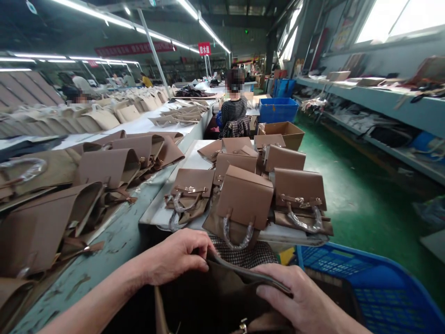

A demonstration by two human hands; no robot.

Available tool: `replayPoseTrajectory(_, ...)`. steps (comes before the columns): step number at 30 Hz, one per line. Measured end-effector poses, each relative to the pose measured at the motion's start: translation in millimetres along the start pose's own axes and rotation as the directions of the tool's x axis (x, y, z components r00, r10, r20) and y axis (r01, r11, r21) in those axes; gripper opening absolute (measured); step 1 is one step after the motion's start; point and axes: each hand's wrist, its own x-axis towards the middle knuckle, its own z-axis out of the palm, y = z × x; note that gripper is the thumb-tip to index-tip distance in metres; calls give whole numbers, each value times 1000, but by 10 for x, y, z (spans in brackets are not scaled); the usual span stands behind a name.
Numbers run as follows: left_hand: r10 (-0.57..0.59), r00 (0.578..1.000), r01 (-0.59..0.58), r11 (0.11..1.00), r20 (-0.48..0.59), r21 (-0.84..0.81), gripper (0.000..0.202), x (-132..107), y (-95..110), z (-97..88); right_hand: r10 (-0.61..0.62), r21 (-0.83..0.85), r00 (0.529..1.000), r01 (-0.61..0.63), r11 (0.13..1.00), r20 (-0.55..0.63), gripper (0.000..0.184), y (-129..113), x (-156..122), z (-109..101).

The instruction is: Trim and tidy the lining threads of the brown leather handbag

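A brown handbag point(208, 297) is held up close below me, its mouth gaping toward me and its dark lining showing. My left hand point(181, 257) pinches the far rim near its left end, thumb inside. Farther right along that rim, my right hand point(288, 290) grips the edge with the thumb on the inner side. A small metal fitting point(243, 324) shows at the bag's near lower edge. Just beyond stand several similar brown handbags, the nearest one point(245, 197) with a plastic-wrapped handle point(238, 236) hanging down toward me.
More brown bags point(38, 227) crowd the bench point(114, 260) on my left. A blue plastic crate point(389, 287) sits low at right, beside the green floor point(351, 195). Ahead, a person in a striped top point(233, 111) sits near a blue bin point(278, 110) and a cardboard box point(287, 134).
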Motion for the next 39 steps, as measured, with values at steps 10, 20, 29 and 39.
replayPoseTrajectory(10,-87,987,97,993,-134,69,15,-33,-64,66,-64,209,998,68,976,-24,30,73,45,41)
replayPoseTrajectory(20,-119,977,135,987,-177,84,16,4,-70,85,-39,218,988,72,973,-151,36,162,86,125)
replayPoseTrajectory(29,-147,968,160,986,-206,49,18,48,-115,103,-19,213,986,55,976,-168,37,173,139,130)
replayPoseTrajectory(39,-168,950,183,983,-264,35,12,39,-101,139,-65,-53,997,68,996,52,35,5,275,-134)
